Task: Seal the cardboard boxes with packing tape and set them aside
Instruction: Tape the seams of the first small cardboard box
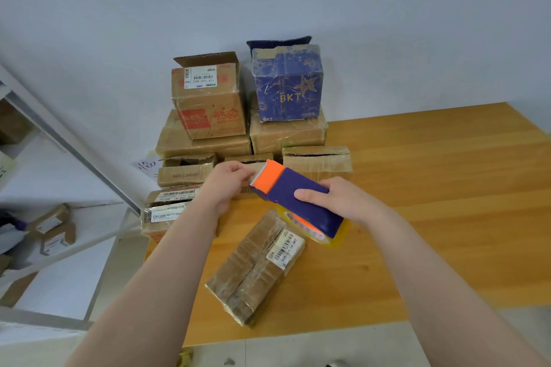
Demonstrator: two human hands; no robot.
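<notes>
A flat cardboard box [256,270] with a barcode label lies on the wooden table [447,188] in front of me, its top flaps closed along a centre seam. Above it my right hand [340,199] grips a blue and orange tape dispenser [301,197] holding a roll of clear yellowish tape. My left hand [228,182] pinches at the dispenser's orange toothed end, where the tape's loose end sits.
Several cardboard boxes are stacked at the table's far left against the wall, among them a blue starred box [287,83] and an open-flapped brown box [208,95]. A white metal shelf [59,134] with small parcels stands to the left.
</notes>
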